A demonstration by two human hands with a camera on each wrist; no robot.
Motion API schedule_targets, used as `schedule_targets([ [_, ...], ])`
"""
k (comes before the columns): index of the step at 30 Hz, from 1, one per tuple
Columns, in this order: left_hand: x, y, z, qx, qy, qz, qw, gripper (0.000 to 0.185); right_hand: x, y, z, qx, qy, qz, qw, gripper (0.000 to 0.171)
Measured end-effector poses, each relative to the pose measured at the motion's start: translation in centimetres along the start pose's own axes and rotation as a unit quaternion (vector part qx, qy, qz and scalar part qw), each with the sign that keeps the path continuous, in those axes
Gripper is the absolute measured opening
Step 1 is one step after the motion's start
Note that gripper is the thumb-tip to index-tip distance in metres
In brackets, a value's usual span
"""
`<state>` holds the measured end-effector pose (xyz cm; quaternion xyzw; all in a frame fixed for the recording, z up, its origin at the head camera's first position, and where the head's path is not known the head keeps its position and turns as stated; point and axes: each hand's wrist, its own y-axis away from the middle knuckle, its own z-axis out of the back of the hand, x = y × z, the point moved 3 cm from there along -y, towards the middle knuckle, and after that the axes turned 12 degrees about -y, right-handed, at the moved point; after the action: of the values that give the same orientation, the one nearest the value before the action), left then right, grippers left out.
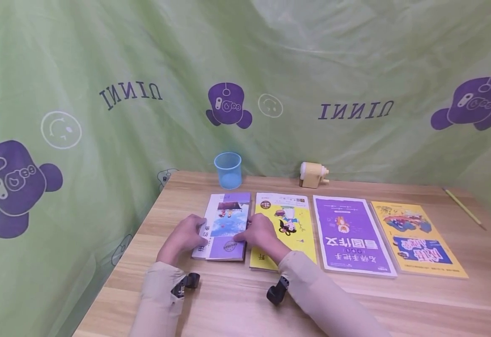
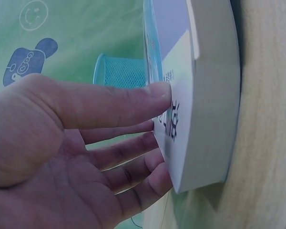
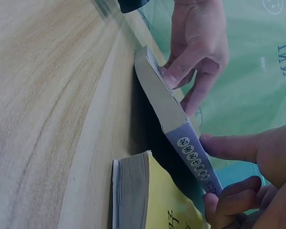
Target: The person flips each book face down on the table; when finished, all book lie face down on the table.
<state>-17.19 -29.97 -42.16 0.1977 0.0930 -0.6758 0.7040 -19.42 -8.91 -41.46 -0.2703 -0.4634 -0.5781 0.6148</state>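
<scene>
A thick book with a purple and blue cover (image 1: pixel 227 224) sits at the left end of a row of books on the wooden table (image 1: pixel 397 299). My left hand (image 1: pixel 183 238) holds its left edge, thumb on the cover and fingers beneath (image 2: pixel 133 157). My right hand (image 1: pixel 260 234) grips the spine side, thumb against the purple spine (image 3: pixel 193 152). In the right wrist view the book (image 3: pixel 164 100) is tilted, its spine side raised off the table, and the left hand (image 3: pixel 198 43) shows at its far edge. A yellow book (image 1: pixel 289 227) lies right beside it.
A purple book (image 1: pixel 348 234) and a yellow-orange book (image 1: pixel 414 238) lie further right. A blue mesh cup (image 1: pixel 228 169) and a cream pencil sharpener (image 1: pixel 313 174) stand at the back. A pencil (image 1: pixel 464 208) lies far right. A green curtain closes in the back and left.
</scene>
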Motion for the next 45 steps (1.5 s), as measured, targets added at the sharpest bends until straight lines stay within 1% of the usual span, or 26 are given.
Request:
schedule_targets([
  [5, -0.1, -0.2, -0.2, 0.001, 0.005, -0.009, 0.9999, 0.070, 0.1, 0.2, 0.6, -0.001, -0.015, -0.004, 1.000, 0.045],
  [11, -0.3, -0.4, -0.4, 0.009, 0.022, -0.009, 0.9997, 0.069, -0.1, 0.2, 1.2, -0.009, -0.007, 0.009, 1.000, 0.055],
  [17, -0.6, -0.3, -0.6, 0.014, 0.030, -0.019, 0.9993, 0.069, -0.3, 0.2, 1.7, -0.008, -0.015, 0.001, 1.000, 0.053],
  [19, -0.7, -0.3, -0.6, 0.013, 0.028, -0.027, 0.9992, 0.069, -0.3, 0.2, 2.0, -0.008, -0.012, 0.005, 1.000, 0.053],
  [24, -1.2, -0.3, -0.8, 0.006, 0.025, -0.043, 0.9987, 0.069, -0.2, 0.3, 2.6, -0.013, -0.012, 0.020, 1.000, 0.061],
  [29, -1.5, -0.5, -1.2, 0.002, 0.031, -0.049, 0.9983, 0.069, -0.1, 0.4, 3.3, -0.017, -0.016, 0.032, 0.999, 0.067],
  [34, -1.9, -0.5, -1.4, 0.005, 0.050, -0.049, 0.9976, 0.067, 0.1, 0.4, 4.0, -0.023, -0.021, 0.038, 0.999, 0.073],
  [38, -2.1, -0.4, -1.6, 0.008, 0.059, -0.052, 0.9969, 0.066, 0.2, 0.4, 4.4, -0.021, -0.032, 0.046, 0.998, 0.072],
  [45, -2.6, -0.2, -2.0, 0.012, 0.064, -0.066, 0.9957, 0.065, 0.5, 0.5, 5.1, -0.018, -0.072, 0.044, 0.996, 0.067],
])
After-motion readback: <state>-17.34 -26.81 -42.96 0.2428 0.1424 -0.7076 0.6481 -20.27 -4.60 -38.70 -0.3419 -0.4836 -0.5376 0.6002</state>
